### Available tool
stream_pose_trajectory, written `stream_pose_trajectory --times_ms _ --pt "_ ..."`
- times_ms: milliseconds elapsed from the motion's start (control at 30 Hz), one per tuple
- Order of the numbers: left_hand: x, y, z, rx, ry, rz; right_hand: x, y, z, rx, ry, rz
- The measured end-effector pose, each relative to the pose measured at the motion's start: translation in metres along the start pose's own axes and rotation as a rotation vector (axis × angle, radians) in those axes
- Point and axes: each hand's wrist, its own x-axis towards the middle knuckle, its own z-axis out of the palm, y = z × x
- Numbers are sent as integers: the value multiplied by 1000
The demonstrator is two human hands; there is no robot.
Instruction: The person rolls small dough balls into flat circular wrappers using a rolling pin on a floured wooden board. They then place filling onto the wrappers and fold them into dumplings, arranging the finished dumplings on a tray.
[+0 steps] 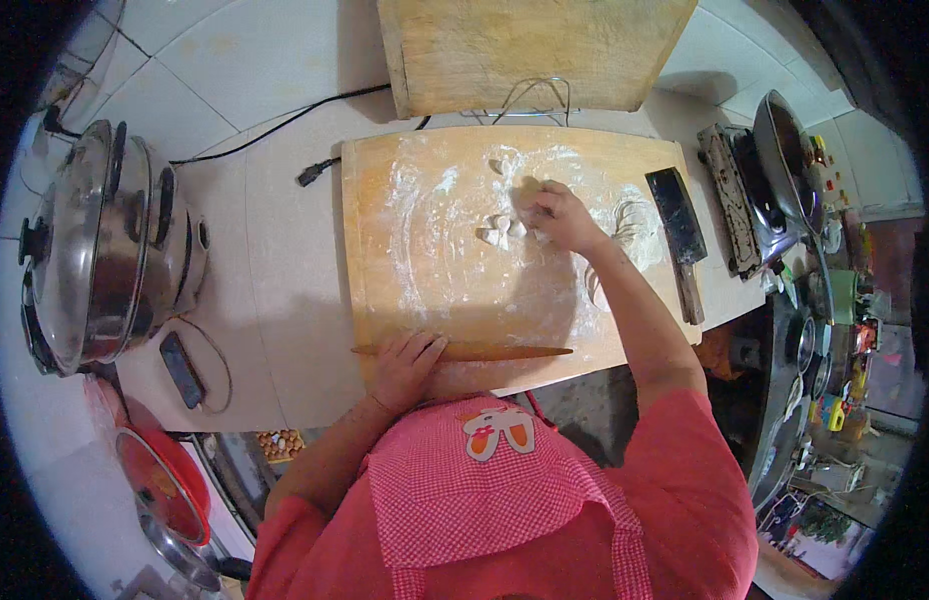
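Observation:
A floured wooden board (464, 277) lies before me. Near its front edge, my left hand (406, 367) rests over the left part of a tapered wooden rolling pin (502, 351). My right hand (560, 216) is above the board's middle with its fingers bent down; what is between the fingertips is hidden. Small dough pieces (500, 232) lie just left of it, and another dough piece (502, 166) sits farther back. Thin, round dough sheets (635, 225) overlap at the right, beyond my wrist. More dough (596, 289) is partly covered by my forearm.
A cleaver (678, 217) lies along the board's right side. Past it stand a gas stove (734, 199) and a wok (787, 157). On the left are a lidded steel pot (97, 247), a phone (182, 370) with a cable, and a black plug (314, 174). Another board (532, 52) leans behind.

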Motion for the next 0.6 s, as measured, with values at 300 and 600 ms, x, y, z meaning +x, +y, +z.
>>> stream_pose_trajectory --times_ms 300,600 --pt "-4 -2 5 -10 -34 -18 -10 -32 5 -147 17 46" --pt "-11 -4 11 -18 -78 -39 6 -42 22 -209 217 301"
